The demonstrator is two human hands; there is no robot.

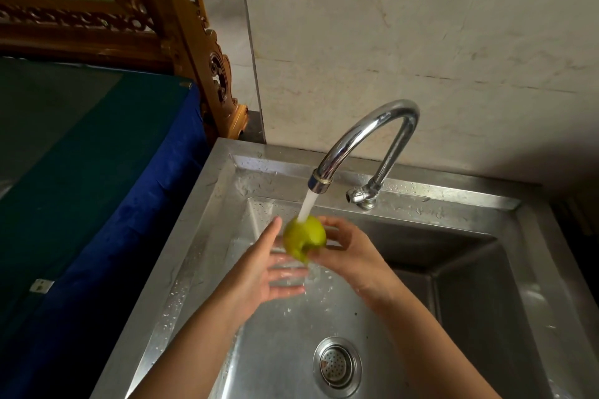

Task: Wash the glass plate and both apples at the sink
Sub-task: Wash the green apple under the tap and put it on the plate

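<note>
A: Where is the green apple right now?

B: Over the steel sink, toward its far left part, directly under the stream of water running from the curved chrome tap.

A: Which hand has it?

B: The right hand holds it, fingers curled round the apple's right and near sides. The left hand is spread open with fingers straight, palm facing the apple just to its left; whether it touches the fruit cannot be told, and it grips nothing.

A: Anything else in the basin?

B: Droplets on the walls and rim, and a round strainer drain near the front. A blue cloth-covered table stands to the left of the sink
</note>
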